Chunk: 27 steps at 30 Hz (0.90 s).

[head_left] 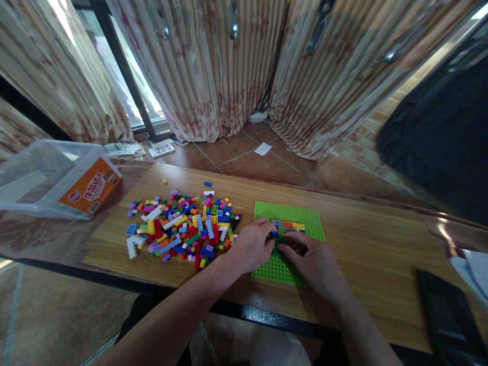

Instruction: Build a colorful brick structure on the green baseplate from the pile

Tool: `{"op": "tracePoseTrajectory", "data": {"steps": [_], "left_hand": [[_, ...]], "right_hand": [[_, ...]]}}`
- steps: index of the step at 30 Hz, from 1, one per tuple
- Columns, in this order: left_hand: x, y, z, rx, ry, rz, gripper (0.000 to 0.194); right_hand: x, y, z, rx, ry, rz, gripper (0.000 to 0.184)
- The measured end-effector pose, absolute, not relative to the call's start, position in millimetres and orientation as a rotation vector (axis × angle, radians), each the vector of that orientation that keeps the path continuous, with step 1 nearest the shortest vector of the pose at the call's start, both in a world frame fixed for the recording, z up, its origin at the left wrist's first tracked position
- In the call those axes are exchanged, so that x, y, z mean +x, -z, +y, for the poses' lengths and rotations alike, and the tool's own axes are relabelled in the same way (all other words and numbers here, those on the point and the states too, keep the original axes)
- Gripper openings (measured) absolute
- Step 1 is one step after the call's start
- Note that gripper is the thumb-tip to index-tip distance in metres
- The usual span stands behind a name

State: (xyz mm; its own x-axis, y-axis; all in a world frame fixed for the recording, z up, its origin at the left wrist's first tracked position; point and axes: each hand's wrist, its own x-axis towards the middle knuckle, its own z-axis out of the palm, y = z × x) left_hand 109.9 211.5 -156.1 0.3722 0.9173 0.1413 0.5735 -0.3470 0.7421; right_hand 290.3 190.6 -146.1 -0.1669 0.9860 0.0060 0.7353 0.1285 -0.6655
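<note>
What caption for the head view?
Both hands at bricks on a green baseplate, loose pile to the left.

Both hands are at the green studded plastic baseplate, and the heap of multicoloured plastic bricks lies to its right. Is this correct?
Not the side: the head view shows the heap of multicoloured plastic bricks lying to the left of the green studded plastic baseplate. The rest stands.
</note>
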Motion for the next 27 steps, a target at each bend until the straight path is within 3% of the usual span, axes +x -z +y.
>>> {"op": "tracePoseTrajectory", "data": {"steps": [6, 19, 27], "left_hand": [[109.8, 157.2, 211.7, 2.050, -0.739, 1.284, 0.023], [109.6, 153.7, 211.1, 2.045, -0.712, 1.281, 0.025], [109.1, 155.7, 211.7, 2.063, -0.699, 1.275, 0.022]], "right_hand": [[282.8, 147.8, 189.7, -1.719, -0.510, -2.072, 0.028], [280.3, 156.6, 185.0, -1.741, -0.438, -2.003, 0.033], [283.1, 151.0, 188.5, -1.756, -0.574, -2.000, 0.031]]}}
